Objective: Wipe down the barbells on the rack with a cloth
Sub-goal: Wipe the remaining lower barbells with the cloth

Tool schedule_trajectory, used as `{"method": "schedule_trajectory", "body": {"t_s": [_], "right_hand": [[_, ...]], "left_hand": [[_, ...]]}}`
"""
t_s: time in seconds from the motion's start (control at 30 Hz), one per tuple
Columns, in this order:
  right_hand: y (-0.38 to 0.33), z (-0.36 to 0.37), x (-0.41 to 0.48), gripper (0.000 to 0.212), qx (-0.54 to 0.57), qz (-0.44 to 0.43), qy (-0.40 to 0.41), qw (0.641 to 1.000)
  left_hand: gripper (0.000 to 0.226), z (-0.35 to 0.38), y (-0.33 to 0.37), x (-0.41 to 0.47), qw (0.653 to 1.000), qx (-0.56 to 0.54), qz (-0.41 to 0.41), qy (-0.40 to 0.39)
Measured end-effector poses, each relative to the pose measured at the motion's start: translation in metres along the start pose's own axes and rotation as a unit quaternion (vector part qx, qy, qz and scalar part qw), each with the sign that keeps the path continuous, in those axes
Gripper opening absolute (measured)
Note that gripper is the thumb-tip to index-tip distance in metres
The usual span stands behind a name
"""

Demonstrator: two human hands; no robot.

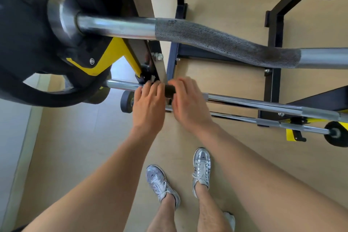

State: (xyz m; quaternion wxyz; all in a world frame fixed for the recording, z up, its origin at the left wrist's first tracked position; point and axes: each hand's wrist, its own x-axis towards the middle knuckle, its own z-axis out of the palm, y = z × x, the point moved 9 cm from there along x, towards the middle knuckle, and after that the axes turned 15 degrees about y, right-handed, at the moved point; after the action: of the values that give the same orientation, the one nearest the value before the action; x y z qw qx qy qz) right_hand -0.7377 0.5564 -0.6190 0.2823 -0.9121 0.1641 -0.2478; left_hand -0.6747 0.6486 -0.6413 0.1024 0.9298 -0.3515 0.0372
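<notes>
Curling over the lower barbell, left hand and right hand grip it together.

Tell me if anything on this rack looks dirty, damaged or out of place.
The grey knurled grip of the upper bent chrome barbell shows dark smudges near both ends. The left hand and right hand curl over a lower chrome bar, a small black piece between them; whether that is the cloth, I cannot tell.
</notes>
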Motion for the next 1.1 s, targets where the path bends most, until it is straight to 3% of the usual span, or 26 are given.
{"method": "schedule_trajectory", "body": {"t_s": [0.1, 0.2, 0.3, 0.37, 0.47, 0.6, 0.7, 0.8, 0.9, 0.97, 1.1], "right_hand": [[-0.022, 0.043, 0.008, 0.054, -0.008, -0.044, -0.116, 0.992], [-0.021, 0.076, 0.011, 0.069, -0.122, -0.069, -0.191, 0.972], [-0.020, 0.094, 0.022, 0.044, -0.201, -0.092, -0.217, 0.951], [-0.018, 0.100, 0.032, 0.027, -0.205, -0.075, -0.222, 0.950], [-0.007, 0.104, 0.035, 0.043, -0.178, -0.037, -0.245, 0.952], [0.011, 0.077, 0.020, 0.033, -0.188, -0.064, -0.200, 0.960], [0.054, 0.034, -0.001, 0.024, -0.242, -0.077, -0.204, 0.945], [0.110, -0.031, -0.022, 0.028, -0.307, -0.063, -0.176, 0.933], [0.137, -0.061, -0.035, 0.028, -0.376, -0.070, -0.217, 0.898], [0.126, -0.049, -0.030, 0.025, -0.388, -0.076, -0.222, 0.891], [0.049, 0.027, -0.004, 0.028, -0.276, -0.097, -0.220, 0.931]], "left_hand": [[0.047, -0.021, -0.024, -0.006, 0.998, 0.002, -0.031, 0.047], [0.033, -0.035, -0.045, -0.007, 0.994, 0.058, -0.068, 0.070], [0.039, -0.031, -0.059, -0.006, 0.992, 0.070, -0.099, 0.031], [0.038, -0.028, -0.059, -0.005, 0.992, 0.057, -0.115, 0.012], [0.034, -0.030, -0.050, -0.004, 0.992, 0.037, -0.121, 0.013], [0.035, -0.029, -0.023, -0.002, 0.997, 0.008, -0.077, 0.025], [0.042, -0.028, 0.003, 0.005, 0.999, -0.027, -0.041, 0.023], [0.039, -0.028, 0.013, 0.010, 0.998, -0.035, -0.056, 0.008], [0.038, -0.028, 0.008, 0.011, 0.997, -0.034, -0.072, -0.008], [0.037, -0.030, -0.001, 0.009, 0.996, -0.029, -0.080, -0.009], [0.043, -0.028, -0.013, 0.003, 0.996, -0.034, -0.086, -0.014]]}}
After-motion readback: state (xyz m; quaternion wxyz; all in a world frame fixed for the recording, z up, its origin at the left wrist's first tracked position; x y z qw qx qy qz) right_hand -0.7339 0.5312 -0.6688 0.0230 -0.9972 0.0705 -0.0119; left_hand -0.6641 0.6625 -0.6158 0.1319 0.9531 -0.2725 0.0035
